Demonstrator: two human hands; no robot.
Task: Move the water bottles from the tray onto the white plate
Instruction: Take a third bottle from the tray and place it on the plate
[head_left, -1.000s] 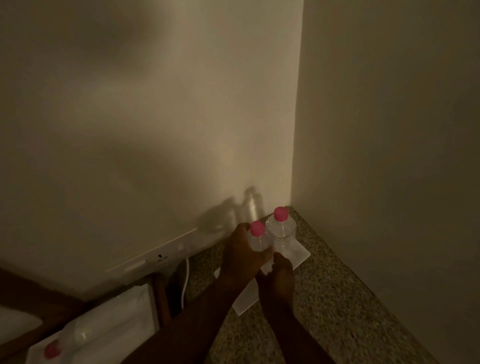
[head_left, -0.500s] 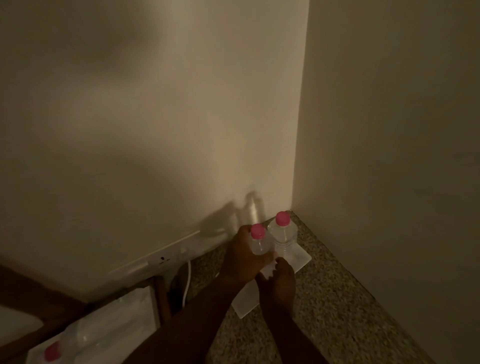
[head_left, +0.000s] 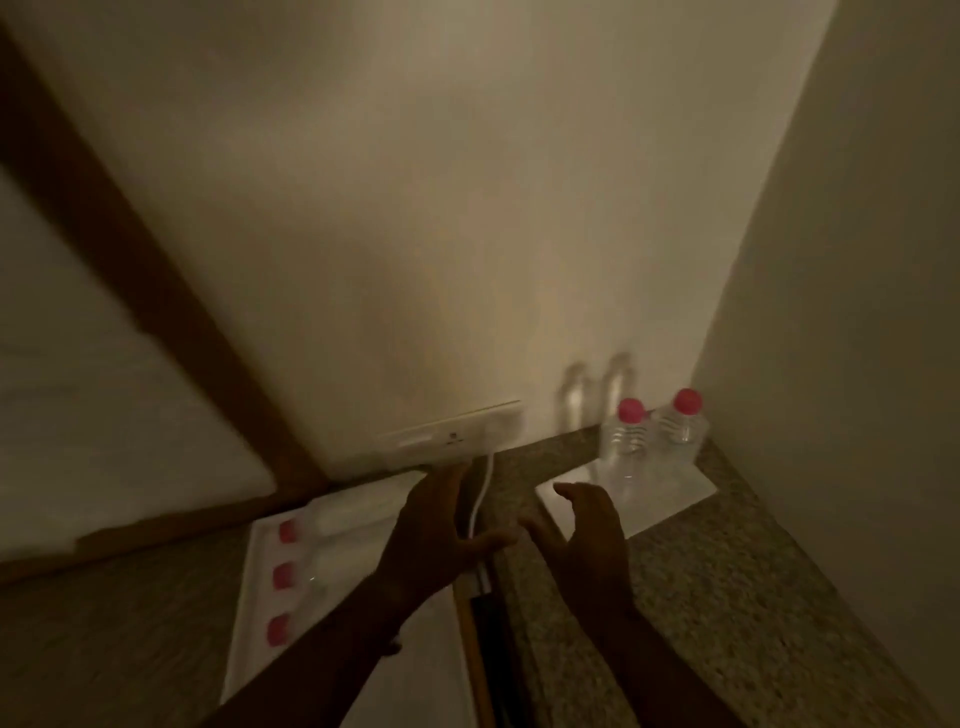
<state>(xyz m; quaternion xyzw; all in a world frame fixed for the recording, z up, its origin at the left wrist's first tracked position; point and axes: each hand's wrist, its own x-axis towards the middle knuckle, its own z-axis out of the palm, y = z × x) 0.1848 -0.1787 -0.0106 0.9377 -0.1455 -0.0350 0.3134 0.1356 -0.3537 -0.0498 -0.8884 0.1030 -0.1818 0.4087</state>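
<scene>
Two clear water bottles with pink caps stand upright on the white square plate (head_left: 670, 499) in the counter's far right corner: one bottle (head_left: 626, 447) on the left, the other bottle (head_left: 681, 426) beside it. A white tray (head_left: 249, 618) at the lower left holds three bottles lying on their sides, pink caps (head_left: 283, 576) pointing left. My left hand (head_left: 436, 525) hovers over the tray's right side, fingers spread and empty. My right hand (head_left: 582, 530) is empty too, fingers apart, just short of the plate's near corner.
A white wall socket plate (head_left: 452, 439) sits low on the back wall with a white cable (head_left: 480, 499) hanging into a dark gap between the tray's surface and the speckled stone counter (head_left: 727, 597). Walls close the corner at back and right.
Both hands have let go of the two bottles on the plate and pulled back toward the left. The view has swung left, bringing the tray into sight.
</scene>
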